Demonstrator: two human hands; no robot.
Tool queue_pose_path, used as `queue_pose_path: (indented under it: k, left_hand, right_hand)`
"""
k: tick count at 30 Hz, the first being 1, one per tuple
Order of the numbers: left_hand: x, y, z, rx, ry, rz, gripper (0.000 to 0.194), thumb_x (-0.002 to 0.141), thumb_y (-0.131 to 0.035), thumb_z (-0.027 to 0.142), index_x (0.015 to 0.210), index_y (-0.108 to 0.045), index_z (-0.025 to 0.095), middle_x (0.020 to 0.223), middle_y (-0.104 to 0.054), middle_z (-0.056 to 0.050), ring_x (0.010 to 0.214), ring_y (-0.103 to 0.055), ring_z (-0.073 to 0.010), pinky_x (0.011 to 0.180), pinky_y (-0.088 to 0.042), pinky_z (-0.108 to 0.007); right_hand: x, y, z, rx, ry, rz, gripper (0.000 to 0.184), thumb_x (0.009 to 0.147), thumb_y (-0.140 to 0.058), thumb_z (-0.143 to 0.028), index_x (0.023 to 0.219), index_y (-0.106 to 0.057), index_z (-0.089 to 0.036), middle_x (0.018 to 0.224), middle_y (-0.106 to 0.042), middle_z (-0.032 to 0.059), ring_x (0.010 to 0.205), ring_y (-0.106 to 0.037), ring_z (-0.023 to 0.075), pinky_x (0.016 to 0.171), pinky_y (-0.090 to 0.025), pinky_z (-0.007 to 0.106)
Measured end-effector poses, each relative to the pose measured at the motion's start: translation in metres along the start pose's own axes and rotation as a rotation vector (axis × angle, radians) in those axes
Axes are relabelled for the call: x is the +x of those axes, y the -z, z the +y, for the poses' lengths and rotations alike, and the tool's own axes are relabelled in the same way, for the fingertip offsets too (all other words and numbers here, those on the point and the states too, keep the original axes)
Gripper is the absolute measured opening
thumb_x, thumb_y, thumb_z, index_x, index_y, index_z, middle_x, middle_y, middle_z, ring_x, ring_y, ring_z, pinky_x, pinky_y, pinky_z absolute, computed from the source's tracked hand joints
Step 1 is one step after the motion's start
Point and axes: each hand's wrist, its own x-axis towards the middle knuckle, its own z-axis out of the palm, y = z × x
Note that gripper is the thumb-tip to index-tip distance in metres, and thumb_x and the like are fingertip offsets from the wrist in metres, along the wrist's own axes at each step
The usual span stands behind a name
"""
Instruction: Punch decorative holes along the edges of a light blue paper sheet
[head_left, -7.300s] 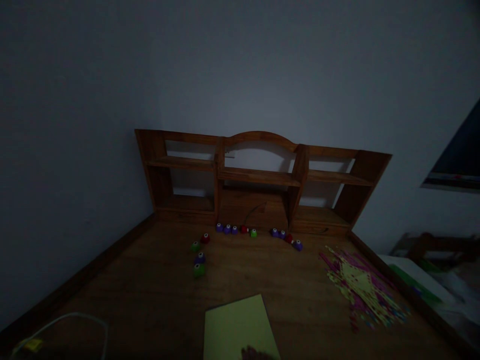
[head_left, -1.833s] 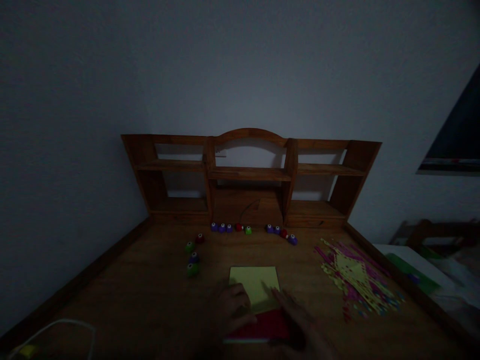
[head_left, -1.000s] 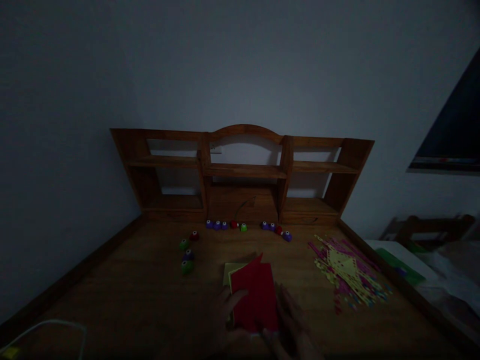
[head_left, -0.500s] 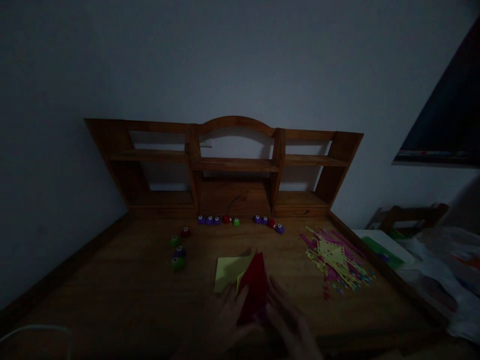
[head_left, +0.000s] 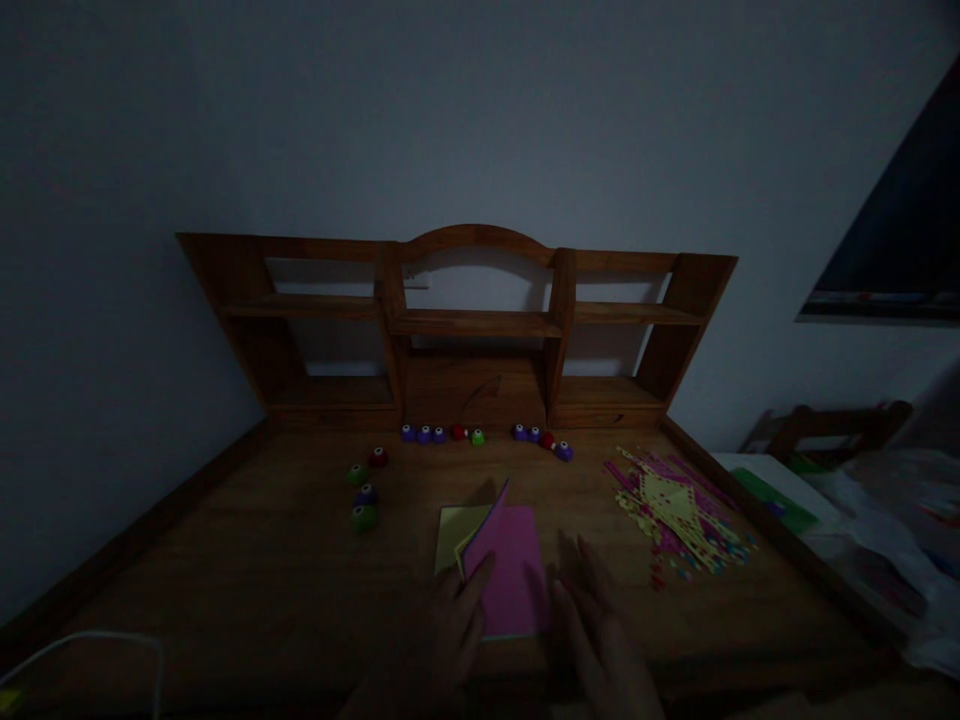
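Note:
A stack of coloured paper (head_left: pixel 517 575) lies near the front of the wooden desk, a pink sheet facing up on its right part. Several sheets are lifted and lean to the left, with a yellow sheet (head_left: pixel 454 528) showing beneath them. My left hand (head_left: pixel 454 620) has its fingers closed around the lower edge of the lifted sheets. Just right of the pink sheet, my right hand (head_left: pixel 600 620) hovers or rests with fingers stretched and slightly apart, holding nothing; whether it touches the desk is hard to tell in the dim light.
Small purple, red and green eye-like toys (head_left: pixel 425 435) line the back, and several more (head_left: pixel 365 517) stand at left. Right of the paper lies a pile of pink and yellow punched strips (head_left: pixel 675 510). A wooden shelf (head_left: pixel 476 322) backs the desk; a white cable (head_left: pixel 112 634) lies front left.
The red sheet that stood raised between my hands is gone from view, and a pink sheet now faces up. My right hand has moved off the paper to the right.

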Motion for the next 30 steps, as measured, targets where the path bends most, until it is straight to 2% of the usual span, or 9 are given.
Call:
queue_pose_path:
  k: [4,7,12,17,21,25,27,30]
  left_hand:
    - [-0.004,-0.009,0.006,0.018,0.026,0.099,0.049,0.09,-0.044,0.036,0.138,-0.041,0.025,0.092,-0.064,-0.01,0.077,-0.063,-0.0216,0.067,-0.053,-0.032]
    - [-0.007,-0.016,0.006,0.02,0.025,0.167,0.054,0.088,-0.047,0.046,0.137,-0.042,0.023,0.096,-0.065,-0.012,0.085,-0.063,-0.0248,0.071,-0.054,-0.035]
    - [-0.012,-0.025,0.0,0.025,0.02,0.125,0.061,0.086,-0.049,0.052,0.14,-0.038,0.024,0.109,-0.064,-0.012,0.094,-0.063,-0.0251,0.075,-0.053,-0.033]
    - [-0.013,-0.025,0.0,0.049,0.047,0.074,0.066,0.084,-0.053,0.052,0.141,-0.034,0.025,0.12,-0.059,-0.013,0.106,-0.058,-0.0286,0.081,-0.051,-0.035]
    - [-0.011,-0.021,0.003,0.025,0.076,0.064,0.054,0.089,-0.048,0.045,0.139,-0.039,0.026,0.118,-0.06,-0.012,0.097,-0.061,-0.024,0.075,-0.052,-0.03]
    - [-0.008,-0.024,0.002,0.009,0.106,0.072,0.049,0.091,-0.044,0.042,0.136,-0.041,0.026,0.11,-0.063,-0.01,0.092,-0.063,-0.0218,0.073,-0.052,-0.028]
    - [-0.008,-0.026,0.0,-0.006,0.096,0.066,0.051,0.089,-0.048,0.044,0.136,-0.041,0.025,0.111,-0.063,-0.01,0.094,-0.063,-0.0224,0.073,-0.052,-0.029]
    - [-0.009,-0.027,-0.001,-0.038,0.066,0.111,0.054,0.087,-0.051,0.044,0.135,-0.04,0.023,0.114,-0.062,-0.012,0.098,-0.062,-0.0249,0.074,-0.053,-0.031]
  right_hand:
    - [-0.007,-0.014,0.007,-0.041,0.03,-0.006,0.051,0.092,-0.045,-0.045,0.138,-0.042,-0.024,0.148,-0.031,0.0032,0.138,-0.023,0.0271,0.113,-0.021,0.052]
    - [-0.011,-0.02,0.014,0.006,0.068,0.009,0.049,0.092,-0.041,-0.049,0.135,-0.047,-0.026,0.144,-0.038,0.0031,0.134,-0.03,0.0281,0.111,-0.027,0.051]
    - [-0.015,-0.021,0.023,0.049,0.199,0.044,0.049,0.089,-0.044,-0.055,0.132,-0.049,-0.031,0.138,-0.047,0.0018,0.128,-0.041,0.0269,0.108,-0.034,0.048]
    - [-0.023,-0.016,0.01,-0.004,0.231,0.054,0.051,0.091,-0.042,-0.051,0.139,-0.04,-0.032,0.136,-0.049,0.0023,0.125,-0.045,0.0258,0.105,-0.039,0.046]
    - [-0.036,-0.016,0.005,-0.107,0.338,0.06,0.066,0.084,-0.053,-0.056,0.142,-0.029,-0.038,0.139,-0.046,-0.0005,0.125,-0.044,0.0293,0.103,-0.04,0.046]
    - [-0.045,-0.017,0.008,-0.115,0.364,0.065,0.061,0.091,-0.048,-0.045,0.144,-0.019,-0.039,0.141,-0.042,-0.0013,0.126,-0.043,0.0296,0.101,-0.041,0.048]
    - [-0.046,-0.017,0.006,-0.072,0.322,0.049,0.055,0.092,-0.046,-0.042,0.143,-0.025,-0.039,0.14,-0.043,-0.0022,0.126,-0.044,0.0294,0.102,-0.04,0.047]
    - [-0.042,-0.016,-0.007,0.063,0.189,-0.019,0.045,0.089,-0.051,-0.046,0.133,-0.043,-0.042,0.137,-0.046,-0.0052,0.125,-0.045,0.0287,0.105,-0.037,0.046]
